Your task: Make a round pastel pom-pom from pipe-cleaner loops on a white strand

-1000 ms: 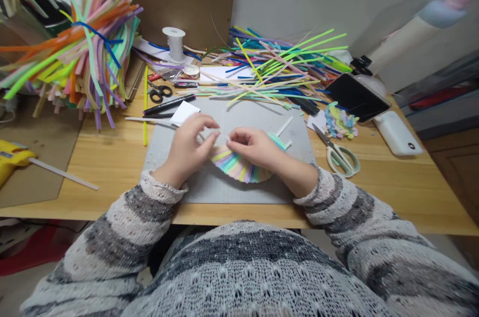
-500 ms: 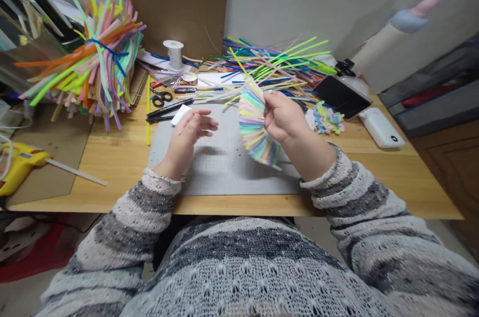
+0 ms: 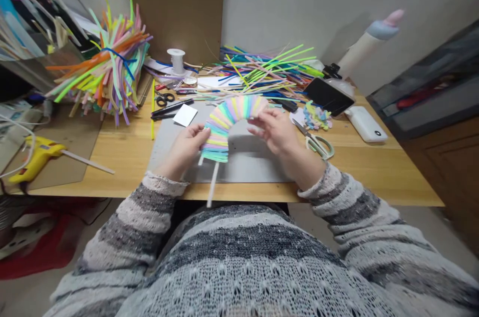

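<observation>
A curved band of pastel-striped pipe cleaners (image 3: 220, 120) is held up above the grey mat (image 3: 250, 159), arched between my two hands. Its left end is pinched by my left hand (image 3: 187, 145), thumb on top. My right hand (image 3: 279, 132) has its fingertips closed on the right end, with the other fingers loosely curled. Two pale stems stick out from the band's lower left end, one of them longer. Just beyond my left hand lies a white card (image 3: 185, 115). Green-handled scissors (image 3: 318, 145) lie beside my right wrist.
Loose pipe cleaners (image 3: 269, 70) are heaped along the wall, and a tied bundle (image 3: 112, 67) stands at left. A yellow glue gun (image 3: 39, 157) lies at the left edge. Black scissors (image 3: 164, 99), a white spool (image 3: 176, 61), a phone (image 3: 329, 96) and a white device (image 3: 365, 125) surround the mat.
The striped band has turned from hanging off my right hand to an arch spanning both hands. My left hand has closed on its left end. The view has shifted slightly.
</observation>
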Demonstrator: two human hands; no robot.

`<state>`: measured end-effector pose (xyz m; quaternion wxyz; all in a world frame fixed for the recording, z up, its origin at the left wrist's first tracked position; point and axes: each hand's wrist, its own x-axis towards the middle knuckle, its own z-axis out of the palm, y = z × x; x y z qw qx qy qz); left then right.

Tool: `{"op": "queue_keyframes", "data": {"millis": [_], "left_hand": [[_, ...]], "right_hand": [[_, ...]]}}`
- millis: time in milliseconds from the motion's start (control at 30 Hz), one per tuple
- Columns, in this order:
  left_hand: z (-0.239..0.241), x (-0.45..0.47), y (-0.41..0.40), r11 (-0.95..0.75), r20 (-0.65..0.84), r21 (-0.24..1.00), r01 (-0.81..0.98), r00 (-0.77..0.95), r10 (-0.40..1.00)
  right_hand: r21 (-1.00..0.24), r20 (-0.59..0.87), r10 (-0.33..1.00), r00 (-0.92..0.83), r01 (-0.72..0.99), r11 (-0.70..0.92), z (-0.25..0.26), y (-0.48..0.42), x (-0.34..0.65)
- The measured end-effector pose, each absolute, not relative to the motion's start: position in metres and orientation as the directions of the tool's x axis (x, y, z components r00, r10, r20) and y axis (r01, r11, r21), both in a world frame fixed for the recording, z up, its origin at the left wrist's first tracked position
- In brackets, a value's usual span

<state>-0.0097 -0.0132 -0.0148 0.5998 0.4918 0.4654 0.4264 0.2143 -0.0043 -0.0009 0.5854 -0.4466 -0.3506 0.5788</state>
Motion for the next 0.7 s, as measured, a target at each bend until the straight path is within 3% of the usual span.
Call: {"op": "queue_keyframes", "data": {"millis": [133,233,333,433,467,600,700], "left_hand": [[-0.023,-0.025,0.003,0.09,-0.134,0.979,0.181,0.252,0.958],[-0.027,-0.027,0.017,-0.021,-0.138,0.878,0.477,0.296,0.945],[-0.014,-0.027,0.024,-0.255,-0.137,0.556,0.791,0.39,0.911],[0.014,-0.018,0.018,-0.53,-0.064,0.234,0.815,0.557,0.828],[0.023,-0.011,0.014,-0.607,-0.07,0.178,0.775,0.625,0.778],[0.04,0.027,-0.002,-0.725,0.005,0.221,0.653,0.742,0.67],[0.031,0.046,0.003,-0.605,0.082,0.361,0.71,0.622,0.779]], "right_hand": [[-0.991,-0.089,0.996,0.002,0.098,-0.089,-0.027,-0.032,0.232],[-0.883,0.045,0.999,-0.022,0.466,0.05,-0.044,-0.041,0.24],[-0.718,0.119,0.99,-0.071,0.682,0.135,-0.054,-0.044,0.243],[-0.633,0.096,0.992,-0.086,0.763,0.127,-0.056,-0.045,0.241],[-0.622,0.097,0.991,-0.087,0.772,0.129,-0.055,-0.045,0.24],[-0.586,0.233,0.965,-0.123,0.774,0.241,-0.046,-0.045,0.233],[-0.515,0.418,0.882,-0.22,0.742,0.429,-0.036,-0.047,0.229]]}}
